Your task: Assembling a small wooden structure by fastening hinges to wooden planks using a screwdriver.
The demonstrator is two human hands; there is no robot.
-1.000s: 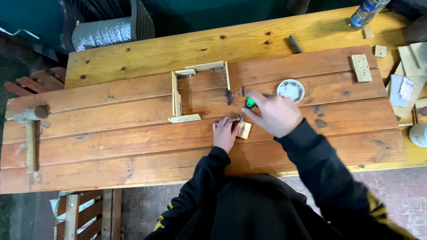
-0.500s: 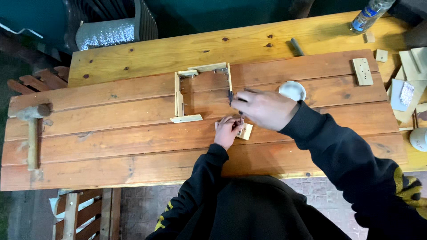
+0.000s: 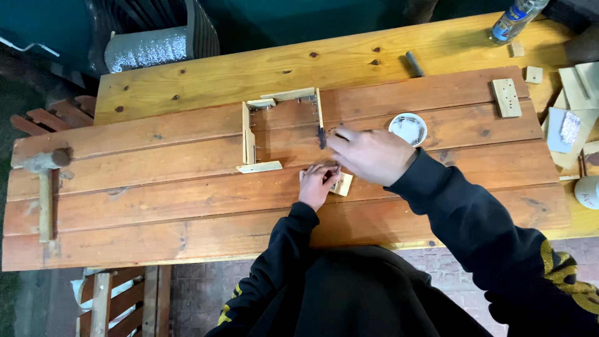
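A person's left hand (image 3: 317,185) pinches the edge of a small pale square wooden block (image 3: 342,184), holding it flat on the reddish-brown plank table (image 3: 156,200). The right hand (image 3: 373,154) hovers just above and beside it, fingers curled in a closed grip around what appears to be a thin dark tool (image 3: 322,137), though the view is too small to be sure of its kind. Both arms are in black sleeves with yellow print.

Just beyond the hands stands an unfinished light wooden frame (image 3: 281,128), three thin slats joined in an open rectangle, with a loose slat lying at its near left corner. To the right of the right hand, close by, sits a small round white dish (image 3: 408,128) holding small metal pieces. Farther right on the table lies a pale rectangular wooden block with dark holes (image 3: 506,97), and past it a heap of wooden offcuts (image 3: 577,87) at the table's right end. A clear plastic bottle (image 3: 515,19) lies at the far right corner, with a short grey metal rod (image 3: 413,63) near it on the lighter plank. At the far left edge rests a wooden-handled hammer (image 3: 42,181).
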